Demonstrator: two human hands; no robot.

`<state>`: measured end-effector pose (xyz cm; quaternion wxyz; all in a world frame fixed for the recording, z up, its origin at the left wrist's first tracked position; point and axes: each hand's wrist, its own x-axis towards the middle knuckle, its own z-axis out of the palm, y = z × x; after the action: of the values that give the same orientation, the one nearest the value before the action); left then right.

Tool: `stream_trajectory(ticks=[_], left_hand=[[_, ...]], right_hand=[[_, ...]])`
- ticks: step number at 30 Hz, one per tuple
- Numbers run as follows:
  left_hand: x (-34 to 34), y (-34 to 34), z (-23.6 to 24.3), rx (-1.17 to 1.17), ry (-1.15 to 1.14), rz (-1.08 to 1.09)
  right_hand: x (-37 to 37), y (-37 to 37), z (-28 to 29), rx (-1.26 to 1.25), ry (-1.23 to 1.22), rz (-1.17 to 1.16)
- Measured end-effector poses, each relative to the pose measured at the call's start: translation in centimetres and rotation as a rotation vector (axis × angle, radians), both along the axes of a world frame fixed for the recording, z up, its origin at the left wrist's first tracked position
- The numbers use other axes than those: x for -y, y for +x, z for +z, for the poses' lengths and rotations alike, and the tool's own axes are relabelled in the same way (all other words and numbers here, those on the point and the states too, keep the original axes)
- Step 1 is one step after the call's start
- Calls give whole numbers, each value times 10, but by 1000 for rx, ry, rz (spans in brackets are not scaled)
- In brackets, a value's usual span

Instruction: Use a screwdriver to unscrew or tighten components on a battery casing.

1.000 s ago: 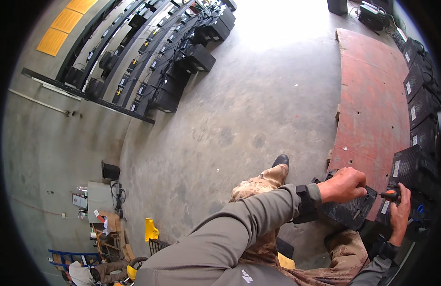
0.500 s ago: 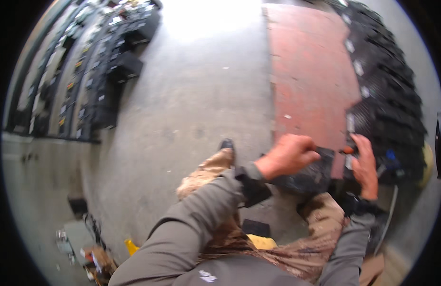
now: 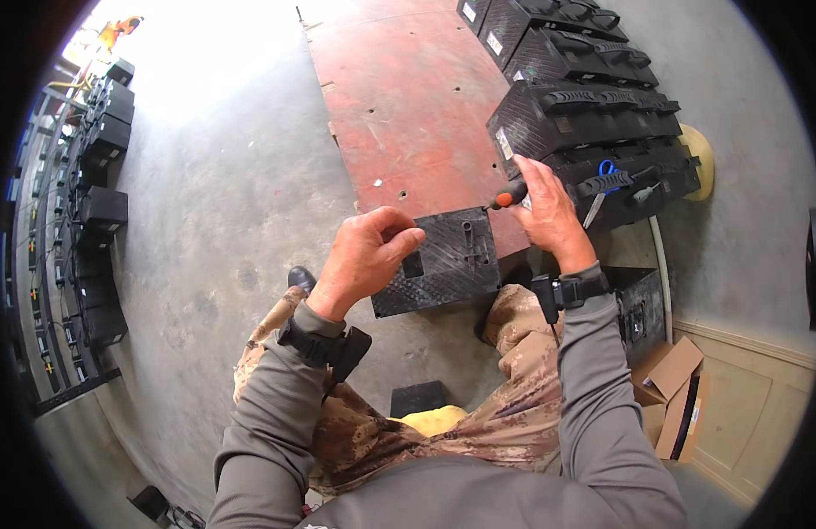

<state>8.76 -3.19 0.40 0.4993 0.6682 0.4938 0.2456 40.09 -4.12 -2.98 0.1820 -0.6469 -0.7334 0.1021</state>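
In front of me is a black textured box (image 3: 448, 286) with a rectangular opening and a raised metal-like fitting on its upper face. My left hand (image 3: 368, 251) is over the box's left part, with thumb and fingers pinched together; whatever they hold is hidden. My right hand (image 3: 549, 207) grips a screwdriver (image 3: 511, 194) with a black and orange handle. Its tip points down toward the box's far right corner; I cannot tell whether it touches.
The box's far side meets a long red board (image 3: 408, 97) on the concrete floor. Black cases with handles (image 3: 593, 110) line the right, with blue-handled scissors (image 3: 607, 172) on the nearest. A cardboard box (image 3: 672, 375) stands lower right. Racks with black boxes (image 3: 104, 212) run along the left.
The view has swung right and sharpened, so the board and cases sit further left. My right hand with the screwdriver has come to the box's far right corner; my left stays over the box.
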Motion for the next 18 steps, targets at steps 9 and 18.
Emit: stream_trajectory(ticks=[9, 18], left_hand=[[-4, -4, -3, -22, 13, -8], [-8, -2, -1, -34, 20, -33]], right_hand=[[3, 4, 24, -159, -161, -96], [-13, -2, 29, -249, -224, -15]])
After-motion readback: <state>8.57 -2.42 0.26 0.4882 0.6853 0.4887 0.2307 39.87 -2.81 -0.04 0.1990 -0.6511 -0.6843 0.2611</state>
